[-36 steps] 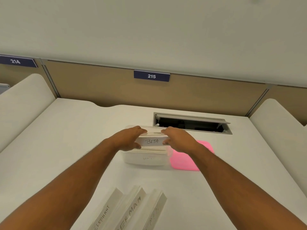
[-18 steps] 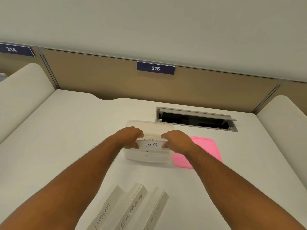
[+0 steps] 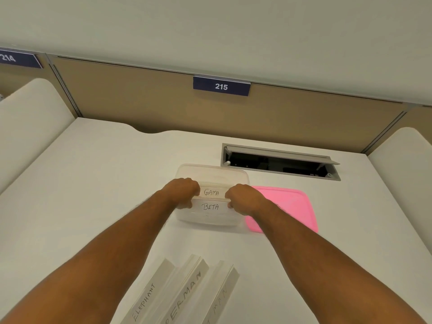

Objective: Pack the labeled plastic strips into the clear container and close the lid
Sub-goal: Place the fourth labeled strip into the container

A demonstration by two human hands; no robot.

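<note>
A clear container (image 3: 211,171) stands open in the middle of the white desk. Two white strips lie side by side across its top: one marked GAMA (image 3: 211,192) behind, one marked BETA (image 3: 210,206) in front. My left hand (image 3: 181,192) grips their left ends with curled fingers. My right hand (image 3: 243,198) grips their right ends the same way. The pink lid (image 3: 292,206) lies flat on the desk just right of the container, partly under my right forearm. Three more labelled strips (image 3: 184,291) lie near the front edge, the left one reading ELEPHANT.
An open cable hatch (image 3: 280,161) is cut into the desk behind and right of the container. A tan partition with the plate 215 (image 3: 221,86) closes the back. Rounded white dividers (image 3: 30,118) rise at the left and right sides.
The strips have spread so that GAMA shows behind BETA, where only BETA showed before. Both hands have closed tighter on the ends and sit lower into the container.
</note>
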